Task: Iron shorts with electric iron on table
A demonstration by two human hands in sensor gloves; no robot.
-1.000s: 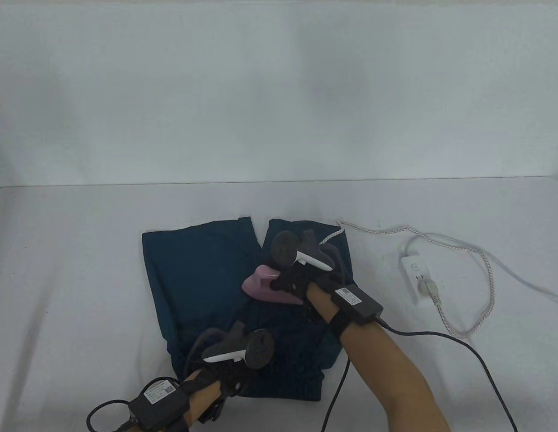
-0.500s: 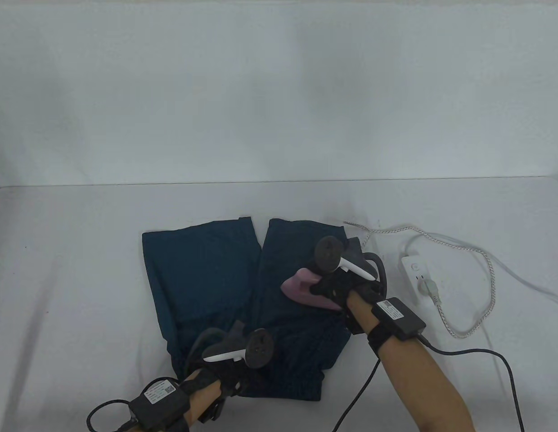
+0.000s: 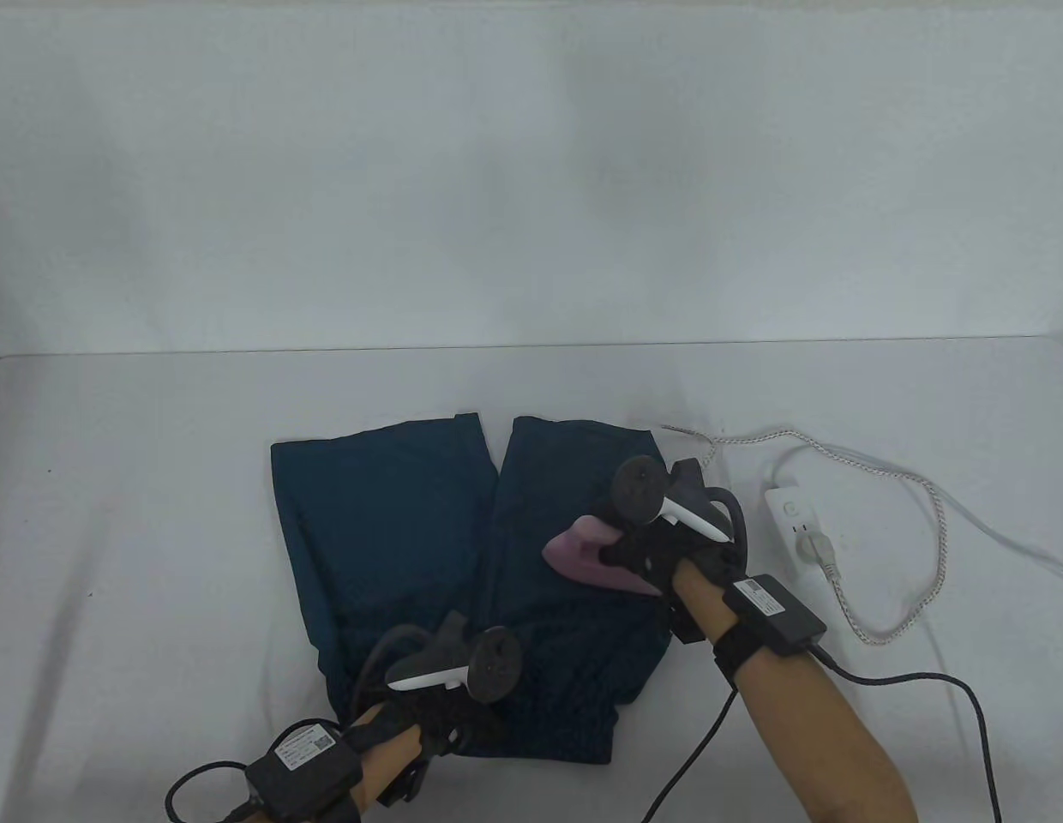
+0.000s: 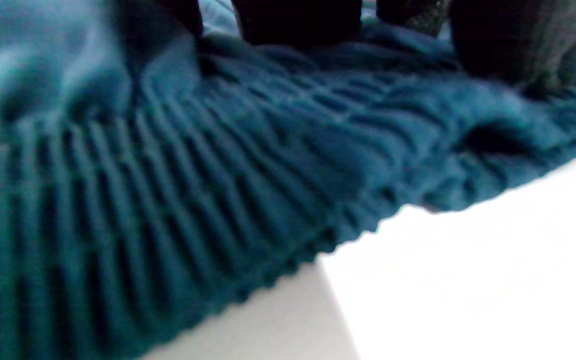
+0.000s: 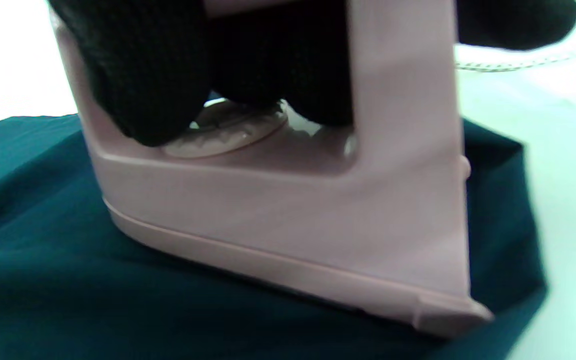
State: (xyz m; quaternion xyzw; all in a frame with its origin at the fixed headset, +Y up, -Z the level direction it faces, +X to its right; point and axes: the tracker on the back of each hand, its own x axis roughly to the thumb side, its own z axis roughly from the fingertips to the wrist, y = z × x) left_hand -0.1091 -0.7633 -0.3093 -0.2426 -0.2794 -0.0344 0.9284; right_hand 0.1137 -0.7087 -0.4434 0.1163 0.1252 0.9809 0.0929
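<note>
Dark teal shorts (image 3: pixel 394 531) lie flat on the white table (image 3: pixel 154 480), waistband toward the near edge. My right hand (image 3: pixel 660 549) grips the handle of a pink electric iron (image 3: pixel 583 557), which rests on the right leg of the shorts near its right edge. In the right wrist view my gloved fingers (image 5: pixel 158 75) wrap the handle of the iron (image 5: pixel 288 215), soleplate on the shorts (image 5: pixel 43 280). My left hand (image 3: pixel 437 711) presses on the elastic waistband; the left wrist view shows the fingertips (image 4: pixel 298 20) on the ribbed waistband (image 4: pixel 168 190).
A white power strip (image 3: pixel 793 531) lies to the right of the shorts with the iron's plug in it. The braided cord (image 3: pixel 917 514) loops over the table's right side. Black sensor cables (image 3: pixel 926 686) trail from my right wrist.
My right hand has slid the iron rightward across the right leg, from near the crotch to the leg's right edge. The left hand has stayed on the waistband.
</note>
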